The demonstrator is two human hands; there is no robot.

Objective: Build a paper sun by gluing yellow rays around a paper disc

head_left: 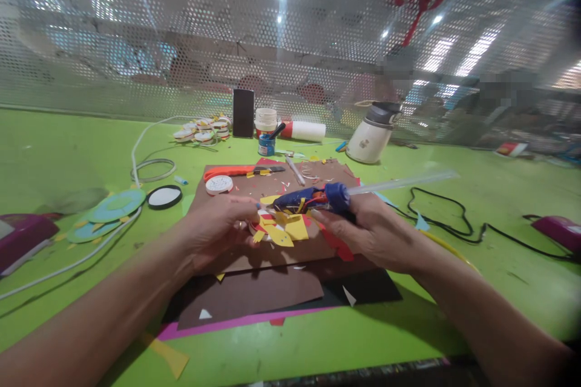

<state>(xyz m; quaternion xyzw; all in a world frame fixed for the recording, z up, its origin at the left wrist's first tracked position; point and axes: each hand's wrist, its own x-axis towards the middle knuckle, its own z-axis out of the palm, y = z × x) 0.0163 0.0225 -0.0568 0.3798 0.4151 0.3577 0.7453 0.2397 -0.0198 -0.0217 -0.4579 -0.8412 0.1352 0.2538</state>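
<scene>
My right hand point(379, 230) is wrapped round a blue hot glue gun point(302, 198), with a clear glue stick point(403, 182) jutting from its back end. The gun's nozzle points left, toward my left hand point(227, 224). Between thumb and fingers, my left hand pinches a small paper craft piece point(267, 231) with a white round body and yellow and red parts. Yellow paper cut-outs point(297, 228) lie right beside it. Beneath both hands is a brown board point(254, 260) scattered with paper scraps. A red paper piece point(338, 243) sits under the right hand.
An orange utility knife point(231, 172), a white lid point(219, 185) and a pen point(295, 170) lie on the board. Behind stand a phone point(243, 113), a blue jar point(267, 145) and a white kettle-like container point(370, 139). Cables point(447, 233) cross the green table on both sides.
</scene>
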